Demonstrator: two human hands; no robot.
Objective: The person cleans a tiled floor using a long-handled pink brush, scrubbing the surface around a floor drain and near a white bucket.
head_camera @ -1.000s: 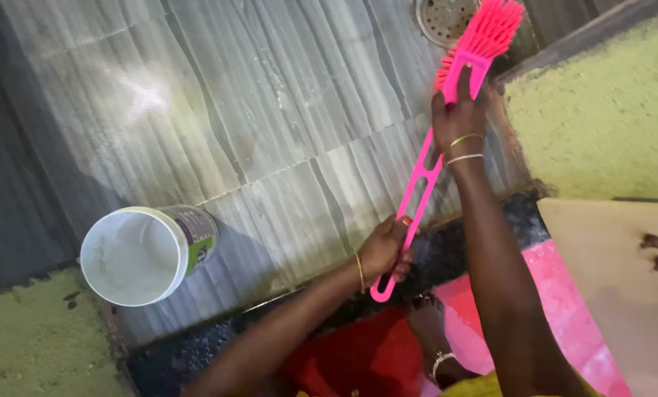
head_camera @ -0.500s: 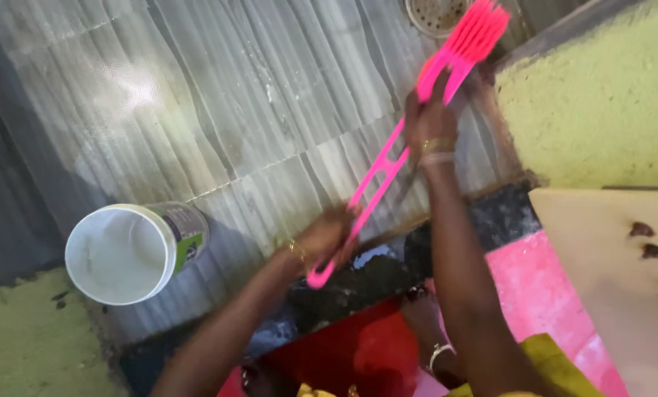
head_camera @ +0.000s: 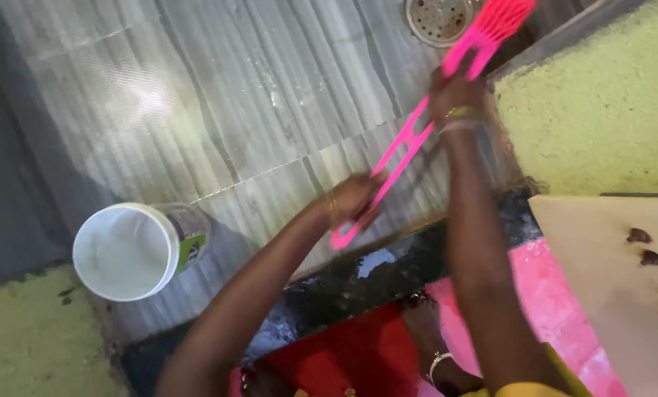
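A white tub [head_camera: 127, 252] lay on its side on the grey tiled floor [head_camera: 218, 110], well left of the action. The left hand [head_camera: 351, 197] was wrapped tight around the low end of the pink brush [head_camera: 424, 129]. The brush slanted up and right across the tiles. The right hand [head_camera: 455, 92] gripped it just below the bristles, which sat beside the round drain [head_camera: 435, 16].

Bare forearms, thin gold bangles at both wrists, a silver anklet, and yellow cloth at the lower edge.
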